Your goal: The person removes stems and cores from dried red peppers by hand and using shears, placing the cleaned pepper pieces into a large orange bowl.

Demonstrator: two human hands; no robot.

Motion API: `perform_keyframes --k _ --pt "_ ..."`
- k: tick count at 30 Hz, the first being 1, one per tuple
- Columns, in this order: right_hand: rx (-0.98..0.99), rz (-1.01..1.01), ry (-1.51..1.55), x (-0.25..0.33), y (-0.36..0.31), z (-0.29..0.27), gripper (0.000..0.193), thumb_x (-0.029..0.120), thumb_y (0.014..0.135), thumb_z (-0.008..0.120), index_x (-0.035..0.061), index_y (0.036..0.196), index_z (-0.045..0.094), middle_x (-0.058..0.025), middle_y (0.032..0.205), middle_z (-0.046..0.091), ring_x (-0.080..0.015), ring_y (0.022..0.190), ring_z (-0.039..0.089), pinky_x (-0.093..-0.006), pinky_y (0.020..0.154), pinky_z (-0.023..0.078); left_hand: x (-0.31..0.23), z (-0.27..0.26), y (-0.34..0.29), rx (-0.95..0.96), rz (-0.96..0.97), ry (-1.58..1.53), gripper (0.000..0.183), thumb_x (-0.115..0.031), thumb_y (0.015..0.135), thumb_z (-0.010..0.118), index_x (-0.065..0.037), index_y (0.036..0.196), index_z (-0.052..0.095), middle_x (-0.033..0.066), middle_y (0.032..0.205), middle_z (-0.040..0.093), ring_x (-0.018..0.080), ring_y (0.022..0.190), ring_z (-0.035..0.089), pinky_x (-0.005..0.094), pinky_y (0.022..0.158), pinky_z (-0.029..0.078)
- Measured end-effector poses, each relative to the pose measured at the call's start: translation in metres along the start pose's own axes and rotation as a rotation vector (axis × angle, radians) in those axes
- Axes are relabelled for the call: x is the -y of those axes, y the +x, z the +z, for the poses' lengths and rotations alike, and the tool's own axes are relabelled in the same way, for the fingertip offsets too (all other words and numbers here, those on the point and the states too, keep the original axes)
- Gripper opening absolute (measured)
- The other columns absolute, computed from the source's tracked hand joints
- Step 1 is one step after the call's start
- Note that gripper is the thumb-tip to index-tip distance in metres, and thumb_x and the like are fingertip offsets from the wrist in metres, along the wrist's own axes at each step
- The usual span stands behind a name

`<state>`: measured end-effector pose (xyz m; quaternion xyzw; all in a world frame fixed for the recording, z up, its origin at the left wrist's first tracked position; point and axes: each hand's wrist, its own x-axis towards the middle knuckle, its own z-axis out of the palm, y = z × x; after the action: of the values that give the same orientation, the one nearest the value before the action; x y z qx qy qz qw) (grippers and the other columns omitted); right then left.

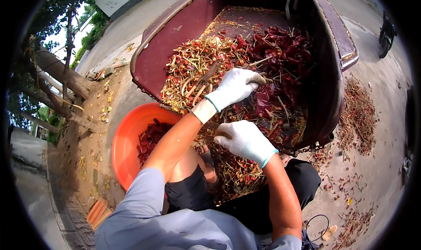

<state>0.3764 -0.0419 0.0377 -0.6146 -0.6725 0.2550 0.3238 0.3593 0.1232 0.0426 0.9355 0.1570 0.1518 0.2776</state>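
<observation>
Both my hands wear white knit gloves with teal cuffs. My left hand (237, 88) reaches over the cart bed, its fingers closed beside dark red dried chili peppers (283, 52); a pale stem shows by the fingertips, but I cannot tell whether it is held. Lower and nearer to me, my right hand (246, 140) is closed at the cart's near edge, and whatever it grips is hidden. Left of my left hand, a rusty tool like scissors (204, 80) lies on a heap of stems and chili bits (184, 63). Whole peppers fill the right side of the bed.
An orange tub (125, 140) with dried red chilies stands left of my legs. The maroon cart (151, 59) has raised side walls. Stem litter (357, 114) covers ground to the right. Bricks (98, 212) and tree trunks (66, 76) are at left, a parked two-wheeler (387, 35) far right.
</observation>
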Motion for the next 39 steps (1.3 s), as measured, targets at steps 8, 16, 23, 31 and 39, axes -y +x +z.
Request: perform_keyframes --k 8,16,23,31,39 --pt "-0.058 0.139 0.038 0.007 -0.01 -0.01 0.025 0.03 0.089 0.064 0.0078 0.095 0.072 -0.0173 0.083 0.069 -0.0349 0.081 0.068 -0.044 0.075 0.053 0.01 -0.038 -0.068 -0.349 -0.137 -0.219 0.022 -0.006 0.089 0.066 -0.003 0.109 0.073 0.0062 0.098 0.076 0.0079 0.084 0.067 0.0243 0.077 0.053" --pt "-0.675 0.297 0.296 -0.003 -0.003 -0.017 0.038 0.021 0.087 0.073 -0.0003 0.117 0.064 -0.0173 0.105 0.071 -0.0246 0.096 0.071 -0.0328 0.084 0.053 -0.014 -0.028 -0.086 -0.413 -0.059 -0.34 0.022 0.0 0.089 0.065 -0.001 0.109 0.072 0.0061 0.1 0.074 0.0097 0.089 0.067 0.0245 0.08 0.053" --pt "-0.575 0.354 0.733 0.001 -0.005 -0.025 0.022 0.012 0.093 0.064 -0.005 0.107 0.066 -0.0025 0.078 0.065 -0.0049 0.061 0.054 -0.0221 0.054 0.045 -0.025 -0.025 -0.094 -0.306 -0.18 -0.833 0.019 0.0 0.09 0.064 0.004 0.108 0.07 0.0082 0.097 0.073 0.0113 0.086 0.068 0.0242 0.072 0.055" --pt "-0.263 0.456 0.885 0.014 -0.012 -0.032 0.02 0.017 0.099 0.055 0.0029 0.112 0.062 0.0022 0.072 0.061 -0.0007 0.042 0.035 -0.0196 0.038 0.024 -0.016 -0.025 -0.101 -0.096 -0.161 -0.888 0.024 -0.007 0.091 0.069 0.001 0.114 0.067 0.0037 0.107 0.069 0.0105 0.099 0.063 0.0265 0.09 0.05" --pt "-0.12 0.459 0.865 0.017 -0.012 -0.025 0.02 0.019 0.099 0.058 -0.0005 0.103 0.062 0.001 0.075 0.06 -0.0045 0.055 0.053 -0.0212 0.048 0.04 -0.019 -0.027 -0.111 -0.109 -0.184 -0.868 0.013 -0.006 0.093 0.066 0.002 0.103 0.068 0.0021 0.093 0.068 0.0091 0.082 0.062 0.0244 0.075 0.049"
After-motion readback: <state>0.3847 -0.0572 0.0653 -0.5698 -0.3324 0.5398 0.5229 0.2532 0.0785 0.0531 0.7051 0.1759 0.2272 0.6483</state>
